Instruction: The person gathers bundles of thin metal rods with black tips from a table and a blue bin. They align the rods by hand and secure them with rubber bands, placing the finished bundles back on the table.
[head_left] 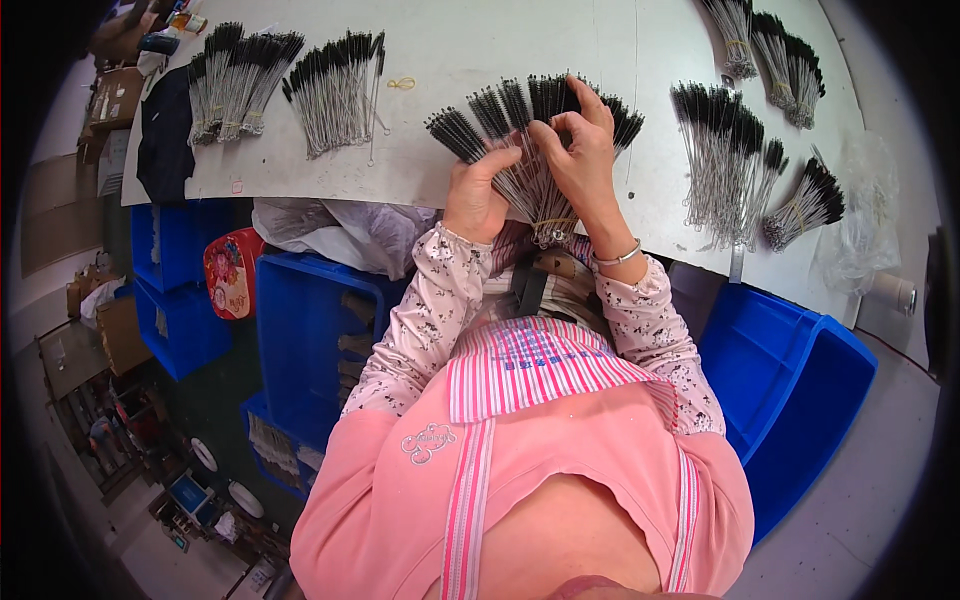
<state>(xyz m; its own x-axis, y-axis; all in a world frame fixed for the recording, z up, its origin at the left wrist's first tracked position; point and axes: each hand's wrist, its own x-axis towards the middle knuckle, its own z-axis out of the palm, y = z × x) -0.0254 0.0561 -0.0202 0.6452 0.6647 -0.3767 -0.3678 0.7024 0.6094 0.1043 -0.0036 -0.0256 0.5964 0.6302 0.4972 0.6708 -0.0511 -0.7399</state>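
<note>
Brushes (530, 130), fanned bundle, above desk (450, 170) edge: left hand (475, 195) fingers closed round wire stems; right hand (580, 150) fingers pinching bristle tips. Best kept gripped low, tips levelled evenly.

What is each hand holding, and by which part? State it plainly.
Both hands hold one fanned bunch of black-bristled wire brushes. The left hand grips the wire stems near the bottom; the right hand has its fingers among the stems just below the bristles.
</note>
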